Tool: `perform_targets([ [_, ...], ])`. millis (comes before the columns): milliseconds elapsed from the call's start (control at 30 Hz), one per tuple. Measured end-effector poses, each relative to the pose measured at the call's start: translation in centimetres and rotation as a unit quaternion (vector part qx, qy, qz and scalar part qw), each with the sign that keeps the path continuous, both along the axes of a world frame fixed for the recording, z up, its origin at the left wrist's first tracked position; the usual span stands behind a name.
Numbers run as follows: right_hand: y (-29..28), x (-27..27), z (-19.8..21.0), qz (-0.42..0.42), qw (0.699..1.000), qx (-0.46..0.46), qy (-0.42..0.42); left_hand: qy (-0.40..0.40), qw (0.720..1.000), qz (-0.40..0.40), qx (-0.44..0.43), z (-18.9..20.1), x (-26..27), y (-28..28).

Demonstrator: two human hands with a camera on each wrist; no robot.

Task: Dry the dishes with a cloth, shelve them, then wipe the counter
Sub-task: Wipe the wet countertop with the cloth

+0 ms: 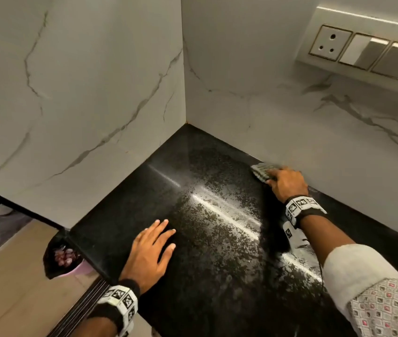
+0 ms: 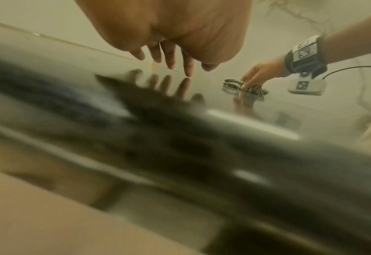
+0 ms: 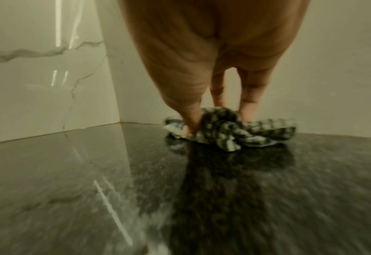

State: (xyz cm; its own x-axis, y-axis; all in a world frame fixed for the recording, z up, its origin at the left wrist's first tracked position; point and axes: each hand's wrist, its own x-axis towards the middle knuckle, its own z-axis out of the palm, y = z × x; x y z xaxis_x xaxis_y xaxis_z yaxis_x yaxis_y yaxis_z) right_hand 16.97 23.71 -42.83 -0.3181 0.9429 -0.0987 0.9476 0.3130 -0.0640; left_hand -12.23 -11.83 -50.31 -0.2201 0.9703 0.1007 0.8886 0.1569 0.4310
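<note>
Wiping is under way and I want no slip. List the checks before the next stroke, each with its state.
1. Right hand holds cloth down on counter: ok.
2. Cloth spread flat: not ok, it is bunched.
3. Left hand flat on counter, apart from cloth: ok.
4. Socket well above cloth: ok.
5. Counter dry: cannot tell, speckle and glare.
6. Dishes shelved: cannot tell, none in view.

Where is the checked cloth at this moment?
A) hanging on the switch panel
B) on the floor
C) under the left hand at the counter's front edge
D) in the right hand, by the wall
D: the right hand grips the checked cloth on the counter beside the wall.
</note>
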Motion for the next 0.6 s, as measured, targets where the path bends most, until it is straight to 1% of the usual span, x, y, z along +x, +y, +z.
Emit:
perform_targets([
  [33,0.2,-0.7,-0.1,0.015,1.000,-0.011,0.012,0.008,1.000,-0.007,0.003,0.0,-1.6,0.2],
  [67,0.5,-1.4,-0.2,0.006,1.000,-0.015,0.018,0.019,1.000,-0.016,0.005,-0.1,-3.0,0.3],
  [133,1.5,-3.4,-0.3,-0.041,0.999,0.003,0.000,0.043,0.998,-0.046,-0.001,-0.4,-5.1,0.4],
  [167,1.9,-4.4,-0.6,-0.048,0.999,0.010,-0.009,0.051,0.997,-0.063,-0.006,-0.6,-5.7,0.4],
  [200,2.1,-5.6,-0.8,-0.031,0.999,0.006,-0.012,0.053,0.996,-0.074,-0.008,-0.7,-6.2,0.4],
  [267,2.3,-7.6,-1.0,0.036,0.999,-0.011,0.000,0.049,0.996,-0.080,-0.001,-0.9,-6.4,0.5],
  [300,2.5,-8.5,-0.9,0.040,0.999,-0.014,0.005,0.048,0.996,-0.078,0.002,-0.8,-6.3,0.5],
  [400,3.3,-11.1,-1.0,-0.023,1.000,0.014,-0.011,0.041,0.996,-0.073,0.004,-0.6,-6.1,0.4],
  [433,3.4,-12.0,-1.1,-0.017,1.000,0.016,-0.015,0.036,0.997,-0.073,0.005,-0.6,-6.3,0.4],
  [500,3.5,-13.2,-1.1,0.034,0.999,0.013,-0.005,0.028,0.997,-0.076,0.007,-0.4,-6.3,0.4],
  [533,3.6,-14.0,-0.9,0.043,0.999,0.012,0.001,0.026,0.997,-0.077,0.007,-0.4,-6.5,0.4],
  [600,3.9,-15.3,-0.8,0.017,1.000,0.016,-0.005,0.022,0.997,-0.078,0.006,-0.3,-6.4,0.4],
])
